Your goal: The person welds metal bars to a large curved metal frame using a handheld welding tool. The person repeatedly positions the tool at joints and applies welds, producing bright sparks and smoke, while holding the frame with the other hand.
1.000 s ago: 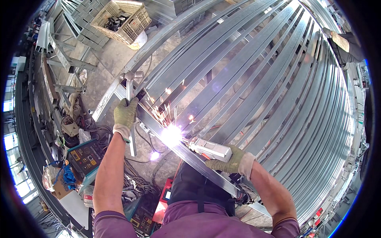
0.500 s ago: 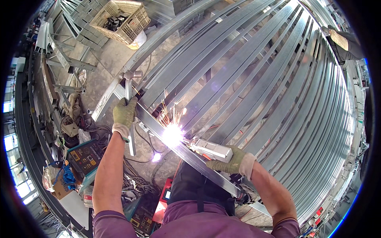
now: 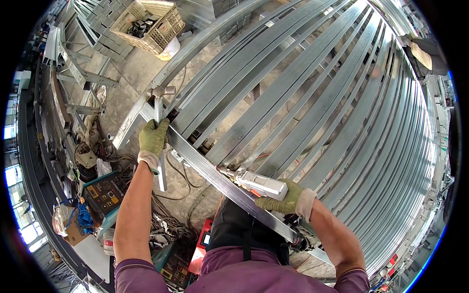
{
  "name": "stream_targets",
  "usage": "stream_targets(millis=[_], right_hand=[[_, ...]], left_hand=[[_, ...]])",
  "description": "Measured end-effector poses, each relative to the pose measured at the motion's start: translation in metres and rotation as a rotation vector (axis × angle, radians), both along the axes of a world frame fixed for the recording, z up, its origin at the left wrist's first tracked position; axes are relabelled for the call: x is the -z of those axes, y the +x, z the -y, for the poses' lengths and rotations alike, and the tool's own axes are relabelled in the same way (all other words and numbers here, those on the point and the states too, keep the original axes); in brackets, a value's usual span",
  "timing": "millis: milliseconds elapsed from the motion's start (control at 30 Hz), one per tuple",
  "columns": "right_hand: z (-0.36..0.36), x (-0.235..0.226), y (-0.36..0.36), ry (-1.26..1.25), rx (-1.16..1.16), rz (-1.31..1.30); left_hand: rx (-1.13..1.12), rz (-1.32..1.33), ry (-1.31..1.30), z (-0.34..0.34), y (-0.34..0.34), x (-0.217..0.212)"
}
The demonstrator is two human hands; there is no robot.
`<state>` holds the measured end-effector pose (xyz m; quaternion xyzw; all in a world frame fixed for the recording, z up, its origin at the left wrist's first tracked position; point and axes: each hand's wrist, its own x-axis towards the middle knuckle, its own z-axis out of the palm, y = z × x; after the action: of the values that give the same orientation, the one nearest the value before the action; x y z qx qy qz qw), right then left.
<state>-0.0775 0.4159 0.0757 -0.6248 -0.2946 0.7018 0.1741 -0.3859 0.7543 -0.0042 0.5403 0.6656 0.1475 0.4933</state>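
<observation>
My left hand [image 3: 153,140], in a green work glove, grips the shaft of a metal hammer [image 3: 159,102] whose head points up beside the end of a long galvanised steel bar [image 3: 215,177]. My right hand [image 3: 288,199], also gloved, holds a silver welding torch [image 3: 256,182] with its tip resting on the bar's upper edge. No sparks or arc show at the tip. The bar runs diagonally from upper left down past my waist.
Many long steel tubes [image 3: 312,97] lie side by side across the right and centre. A plastic crate [image 3: 146,24] stands at the top left. Welding machines [image 3: 105,193], cables and clutter crowd the floor at lower left. A red unit [image 3: 204,241] sits below my torso.
The bright welding arc and sparks on the bar have gone out. The torch stays at the same spot, and my left hand keeps its hold on the hammer.
</observation>
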Motion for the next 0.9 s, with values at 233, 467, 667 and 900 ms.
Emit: stream_targets(millis=[233, 467, 667, 900], right_hand=[[-0.003, -0.006, 0.001, -0.011, -0.045, 0.069], [0.002, -0.003, -0.001, -0.016, 0.014, 0.053], [0.006, 0.004, -0.001, 0.02, -0.012, 0.08], [-0.004, -0.017, 0.003, -0.095, -0.032, 0.11]], left_hand=[[0.002, 0.006, 0.006, 0.002, 0.003, -0.006], [-0.02, 0.024, 0.049, 0.002, 0.001, 0.002], [-0.021, 0.027, 0.043, 0.002, 0.003, -0.001], [-0.005, 0.034, 0.05, 0.001, 0.0, 0.001]])
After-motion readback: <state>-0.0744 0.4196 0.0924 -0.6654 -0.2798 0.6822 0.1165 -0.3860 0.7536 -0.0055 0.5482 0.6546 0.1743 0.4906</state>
